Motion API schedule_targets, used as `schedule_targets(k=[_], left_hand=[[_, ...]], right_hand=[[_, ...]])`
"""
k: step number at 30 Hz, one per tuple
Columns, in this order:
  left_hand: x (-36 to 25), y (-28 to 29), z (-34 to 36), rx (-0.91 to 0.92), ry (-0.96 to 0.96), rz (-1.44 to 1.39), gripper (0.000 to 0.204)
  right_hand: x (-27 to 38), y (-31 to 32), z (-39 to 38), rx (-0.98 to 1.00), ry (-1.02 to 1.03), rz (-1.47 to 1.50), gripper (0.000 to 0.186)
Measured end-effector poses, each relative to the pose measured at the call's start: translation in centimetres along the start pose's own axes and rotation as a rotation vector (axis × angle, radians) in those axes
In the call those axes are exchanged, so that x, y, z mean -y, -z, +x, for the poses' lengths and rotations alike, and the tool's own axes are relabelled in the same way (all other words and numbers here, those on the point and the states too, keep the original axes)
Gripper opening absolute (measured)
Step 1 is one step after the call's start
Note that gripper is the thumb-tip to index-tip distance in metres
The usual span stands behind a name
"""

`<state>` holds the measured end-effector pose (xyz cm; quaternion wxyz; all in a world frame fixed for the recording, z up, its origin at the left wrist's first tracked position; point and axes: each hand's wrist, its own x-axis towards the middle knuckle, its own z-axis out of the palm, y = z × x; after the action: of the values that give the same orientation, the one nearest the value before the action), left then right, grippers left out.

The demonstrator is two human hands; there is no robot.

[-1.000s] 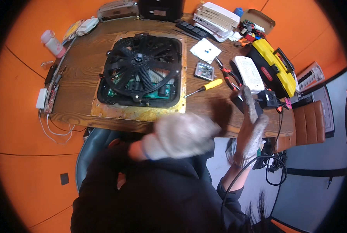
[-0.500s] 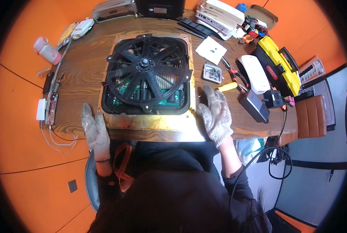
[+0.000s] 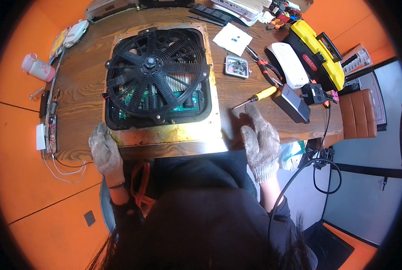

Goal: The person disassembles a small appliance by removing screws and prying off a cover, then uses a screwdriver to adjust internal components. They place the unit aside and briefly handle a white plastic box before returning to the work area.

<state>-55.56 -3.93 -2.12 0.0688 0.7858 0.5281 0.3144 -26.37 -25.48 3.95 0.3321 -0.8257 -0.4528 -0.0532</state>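
A black round fan [image 3: 150, 65] lies face up in a black-rimmed opening of a rusty, yellowed metal panel [image 3: 165, 137], with green circuit boards [image 3: 189, 102] and silver fins showing beneath its blades. My left hand [image 3: 106, 155], in a soiled knit glove, is at the panel's lower left corner; its fingers lie close together and loosely bent, with nothing seen in them. To the right of the panel, my gloved right hand [image 3: 261, 146] rests over the table's front edge, open, thumb apart. Just beyond its fingertips lies a yellow-handled screwdriver [image 3: 265, 93], which it does not appear to grip.
Beyond the screwdriver are red-handled pliers [image 3: 269, 74], a small tray of screws [image 3: 237, 66] and a white paper [image 3: 232, 38]. A black power adapter [image 3: 291, 103], a white device [image 3: 289, 64] and a yellow-black toolbox [image 3: 320, 56] stand right. A pink-white bottle [image 3: 38, 67] is left.
The whole view has shifted. My right hand has drawn back from the panel's right side and the screwdriver, whose shaft now shows. My left hand is closer to the panel's corner, its fingers more bent.
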Motion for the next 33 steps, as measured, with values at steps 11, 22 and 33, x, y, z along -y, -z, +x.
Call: schedule_targets(k=[11,22,33], left_hand=[[1.0,2.6,-7.0,-0.037,0.19,-0.141,0.033],[5.4,8.2,-8.1,-0.142,0.776,-1.202,0.058],[5.9,9.0,1.5,0.599,1.08,-1.379,0.038]], right_hand=[[-1.3,1.2,-5.0,0.398,-0.337,0.373,0.031],[-1.6,-4.1,-5.8,0.813,-0.856,1.541,0.057],[0.4,-4.1,-4.3,0.86,-0.413,1.095,0.038]])
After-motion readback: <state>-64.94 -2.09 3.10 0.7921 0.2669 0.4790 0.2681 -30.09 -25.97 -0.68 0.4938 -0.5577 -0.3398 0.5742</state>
